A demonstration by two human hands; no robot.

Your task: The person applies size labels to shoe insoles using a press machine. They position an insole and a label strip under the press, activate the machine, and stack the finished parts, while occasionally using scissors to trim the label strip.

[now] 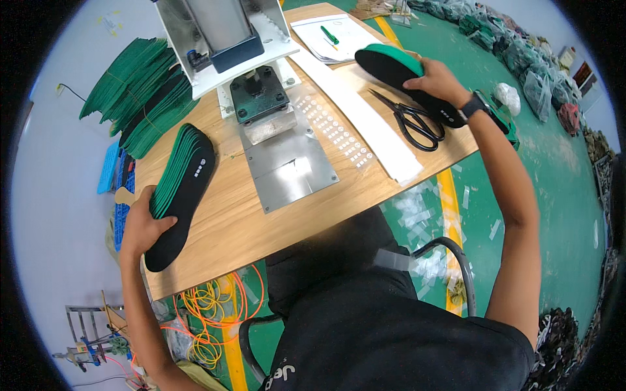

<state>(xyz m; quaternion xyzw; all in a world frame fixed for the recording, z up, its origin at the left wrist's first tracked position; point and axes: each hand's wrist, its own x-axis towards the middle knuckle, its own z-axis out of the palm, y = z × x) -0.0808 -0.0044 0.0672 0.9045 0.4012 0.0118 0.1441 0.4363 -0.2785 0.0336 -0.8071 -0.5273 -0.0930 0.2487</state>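
At the left end of the wooden table, my left hand is closed on a stack of black insoles with green undersides, thumb on top. The top insole bears a small white mark near one end. Over at the right, my right hand grips more black-and-green insoles, thumb over the upper face; how many cannot be made out. Black-handled scissors lie just below that hand. Between my hands stands a press, its block above a shiny metal plate.
A clear sheet of small white stickers and a long white strip lie right of the press. Behind are papers with a green pen. Bundled green insoles stand at the far left. Orange and yellow hoses coil below the table.
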